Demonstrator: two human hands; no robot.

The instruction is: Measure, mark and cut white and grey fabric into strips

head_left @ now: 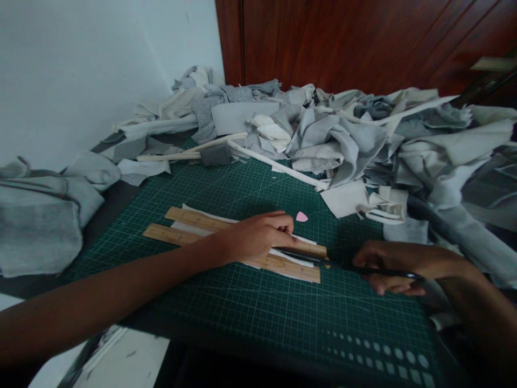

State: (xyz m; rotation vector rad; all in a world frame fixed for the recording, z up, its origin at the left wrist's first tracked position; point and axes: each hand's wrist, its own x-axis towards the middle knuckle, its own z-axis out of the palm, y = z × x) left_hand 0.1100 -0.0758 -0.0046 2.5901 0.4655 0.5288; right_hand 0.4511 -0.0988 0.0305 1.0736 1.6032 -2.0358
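Two wooden rulers lie side by side, slanting across the green cutting mat (226, 312): a far ruler (200, 220) and a near ruler (283, 265). White cloth (188, 228) shows between them and along their edges. My left hand (262, 234) has its fingers curled and pressed down on the far ruler near its right end. In my right hand (393, 264) is a pair of scissors (347, 266), gripped by dark handles. The blades point left into the gap between the rulers, at the cloth. How far the blades are apart is unclear.
A pink piece of tailor's chalk (301, 216) lies just behind the rulers. Heaped grey and white cloth scraps (335, 134) line the back and right. Folded grey cloth (38, 226) sits at the left. A white strip (278, 167) crosses the mat's far part.
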